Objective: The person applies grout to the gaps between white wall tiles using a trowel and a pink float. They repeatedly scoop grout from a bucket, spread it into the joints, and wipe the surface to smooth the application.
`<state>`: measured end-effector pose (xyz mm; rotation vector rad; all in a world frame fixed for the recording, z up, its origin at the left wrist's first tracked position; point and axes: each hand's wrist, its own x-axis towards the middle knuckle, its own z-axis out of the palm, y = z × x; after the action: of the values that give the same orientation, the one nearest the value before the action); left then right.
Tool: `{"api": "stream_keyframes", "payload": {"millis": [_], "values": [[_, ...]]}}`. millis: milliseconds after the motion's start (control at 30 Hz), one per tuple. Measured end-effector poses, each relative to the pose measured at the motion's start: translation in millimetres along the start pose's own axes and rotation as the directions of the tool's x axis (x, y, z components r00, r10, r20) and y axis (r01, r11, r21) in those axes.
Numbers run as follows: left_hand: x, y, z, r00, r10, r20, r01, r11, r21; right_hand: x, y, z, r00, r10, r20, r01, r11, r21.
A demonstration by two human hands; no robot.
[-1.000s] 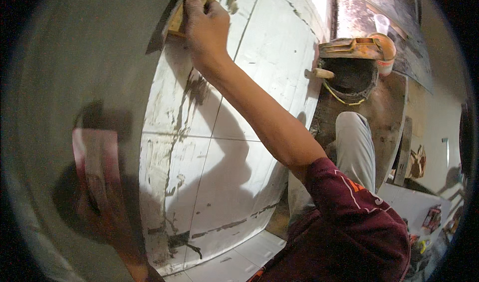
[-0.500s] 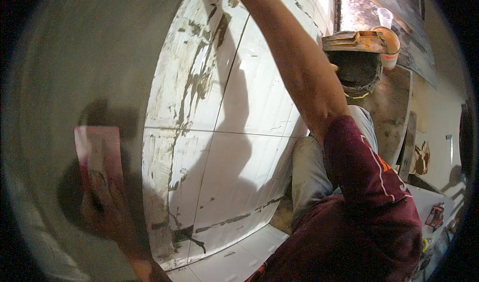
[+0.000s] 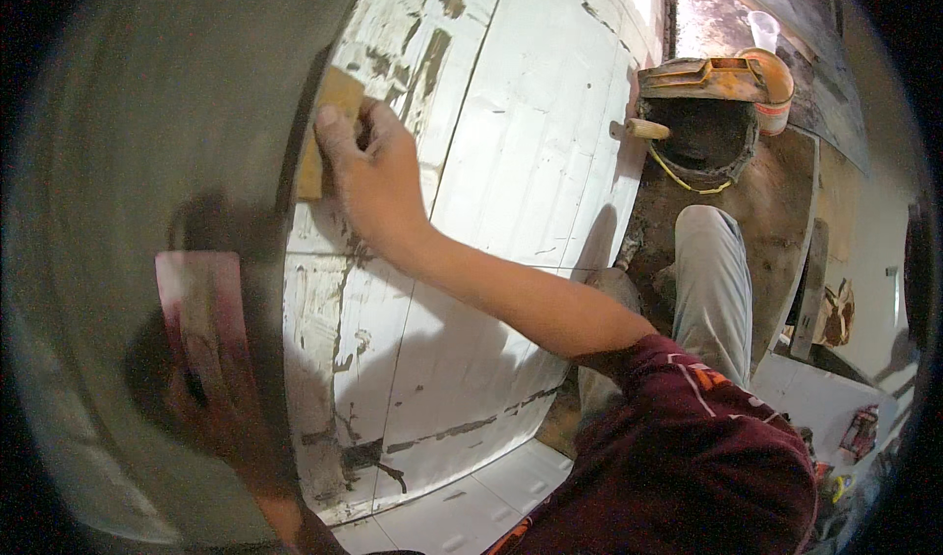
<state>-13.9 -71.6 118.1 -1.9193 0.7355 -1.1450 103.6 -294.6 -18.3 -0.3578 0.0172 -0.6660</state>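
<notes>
Chief risk: uneven pressure could gouge the grey wall (image 3: pixel 108 162). Count, largest first: one such wall; one white tiled surface (image 3: pixel 530 142); one black bucket (image 3: pixel 739 167); one orange bucket (image 3: pixel 776 115); one pink float (image 3: pixel 172 280) against the wall, apparently gripped by the left hand (image 3: pixel 211 413); one yellow block (image 3: pixel 339 93) at the wall's tile-side edge, pinched by the right hand (image 3: pixel 368 152).

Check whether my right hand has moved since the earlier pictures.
Yes. Your right hand has moved lower in the view, closer to the crosswise line between the white tiles.
</notes>
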Motion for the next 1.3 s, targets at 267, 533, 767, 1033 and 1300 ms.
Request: {"api": "stream_keyframes", "payload": {"millis": [267,533,767,1033,1300], "values": [[8.8,10.0,2.3,1.000,-0.015,-0.004,0.015,1.000,0.020,113.1,-23.8,-10.4,0.980,-0.157,-0.122,0.127,0.967,-0.220],[7.8,12.2,5.1,1.000,-0.012,-0.008,0.012,0.999,0.041,257.7,-45.4,-27.8,0.983,-0.105,-0.152,0.093,0.992,-0.082],[13.2,13.9,-4.1,0.999,0.011,0.036,-0.014,0.998,0.068,190.2,-33.2,-34.3,0.999,-0.033,-0.030,0.024,0.969,-0.245],[29.0,26.3,-9.2,0.987,-0.077,0.140,0.046,0.976,0.214,-52.2,0.7,-33.8,0.966,0.197,0.167,-0.144,0.949,-0.282],[147.1,79.6,51.6,0.968,0.182,-0.176,-0.167,0.981,0.096,-75.0,14.5,-223.8,0.926,0.329,-0.184,-0.370,0.889,-0.271]]}}
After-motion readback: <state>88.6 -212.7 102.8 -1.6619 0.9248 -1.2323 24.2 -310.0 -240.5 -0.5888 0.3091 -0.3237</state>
